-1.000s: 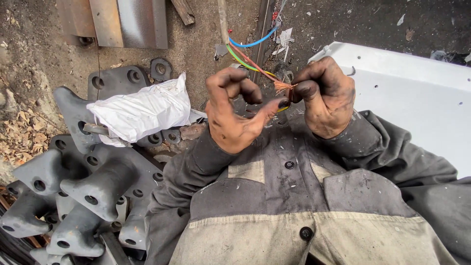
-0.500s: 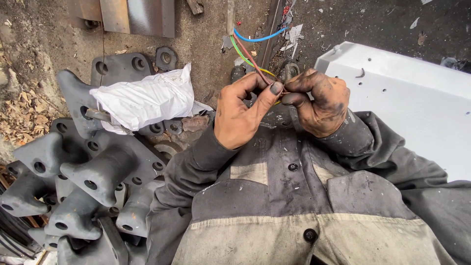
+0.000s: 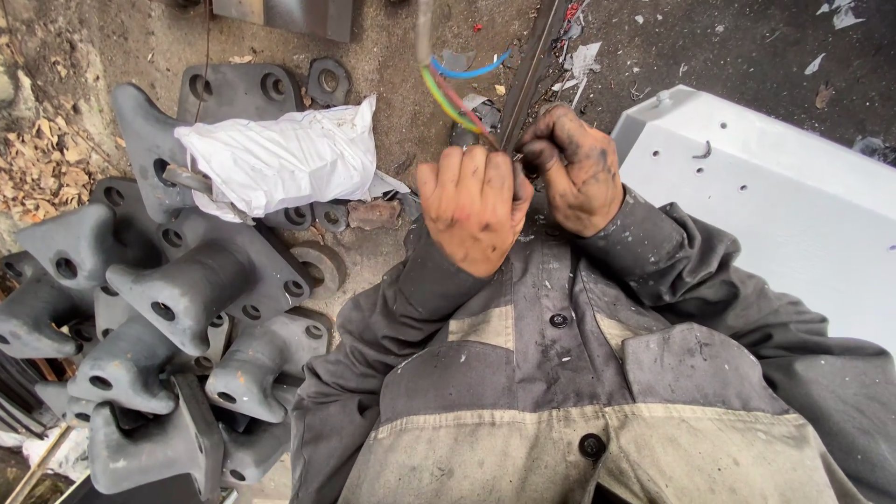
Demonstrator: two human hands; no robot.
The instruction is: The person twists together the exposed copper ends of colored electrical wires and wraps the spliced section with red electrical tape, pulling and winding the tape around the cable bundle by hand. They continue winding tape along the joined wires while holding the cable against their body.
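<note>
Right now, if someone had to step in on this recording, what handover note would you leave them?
Left hand: closed around the wire bundle, back of the hand to the camera.
Right hand: fist closed beside it, gripping the same bundle at its near end; the two hands touch.
Wires: yellow-green, red and blue strands fan out above the hands.
Nearby: grey cast metal brackets piled at left with a white bag on top; white panel at right.
Done or left: the wire ends are hidden in the hands, so their state cannot be told.

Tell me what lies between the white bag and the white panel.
In the head view, both hands, left and right, pinching coloured wires, lie between the white bag and white panel.
</note>
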